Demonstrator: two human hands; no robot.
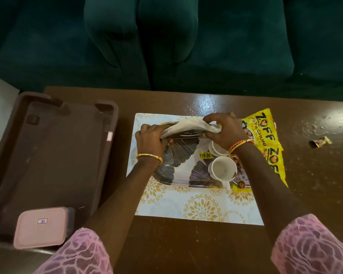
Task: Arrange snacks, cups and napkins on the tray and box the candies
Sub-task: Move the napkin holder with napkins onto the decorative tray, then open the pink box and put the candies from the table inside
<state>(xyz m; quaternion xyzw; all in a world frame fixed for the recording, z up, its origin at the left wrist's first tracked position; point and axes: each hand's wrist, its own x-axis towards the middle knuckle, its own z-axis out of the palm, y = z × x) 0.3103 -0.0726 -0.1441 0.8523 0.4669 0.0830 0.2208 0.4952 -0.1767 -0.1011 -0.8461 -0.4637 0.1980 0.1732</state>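
Head view. I take the tray [178, 155] as my landmark: a leaf-patterned tray lying on a white-and-gold placemat [198, 204] on the brown tabletop [186, 244].

My left hand [151, 138] sits at the tray's far left corner, fingers curled in a grip on one end of a white napkin [186, 126]. My right hand [224, 129] is at the tray's far right side, its grip pinching the napkin's other end. The napkin stretches between both hands along the tray's far edge; I cannot tell whether it touches the tray.

Two white cups [223, 169] stand upright on the tray's right side, one behind the other, the farther one partly hidden under my right wrist. A yellow price sticker [205, 155] shows on the tray just left of the cups.

A yellow snack packet [265, 135] lies along the tray's right edge, partly under my right forearm. One wrapped candy [321, 141] lies on the tabletop well to the right of the tray.

Left of the tray sits a large brown bin [48, 155], and in its near corner a small box with a pink lid [41, 227], closed.
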